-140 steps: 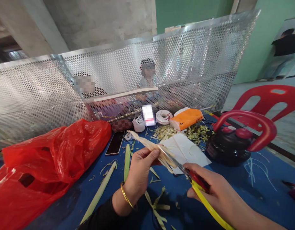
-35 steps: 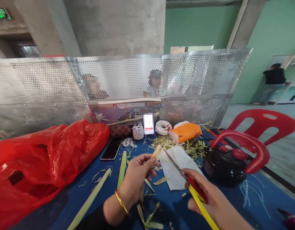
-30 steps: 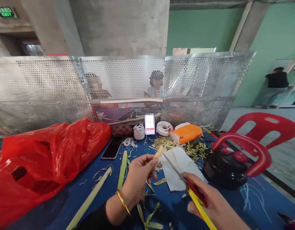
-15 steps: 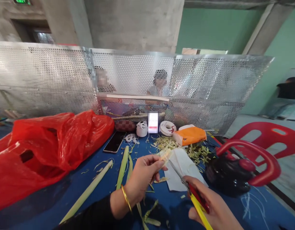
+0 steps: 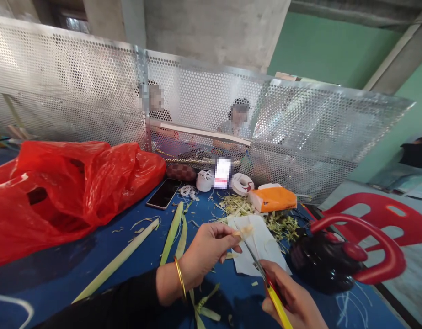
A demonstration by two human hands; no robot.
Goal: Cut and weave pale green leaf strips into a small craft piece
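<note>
My left hand [image 5: 211,249], with a gold bangle at the wrist, pinches a small pale yellowish piece [image 5: 245,231] between thumb and fingertips. My right hand [image 5: 288,292] grips scissors [image 5: 273,292] with red and yellow handles. Their metal blades point up and left, reaching the pale piece. Beneath the blades lies white paper [image 5: 262,249] on the blue table [image 5: 128,274]. Long green leaf strips [image 5: 173,230] lie left of my left hand, and curled leaf scraps [image 5: 211,310] lie below it.
A red plastic bag [image 5: 94,183] covers the left side. Behind are a phone [image 5: 164,193], a ribbon roll [image 5: 243,184], an orange tissue pack [image 5: 274,199] and trimmings [image 5: 282,224]. A black kettle [image 5: 325,260] stands right. Two people sit behind the perforated metal screen [image 5: 204,91].
The camera view has tilted and shifted slightly. Both hands stay close together, and the scissor blades still meet the pale piece held in my left fingertips.
</note>
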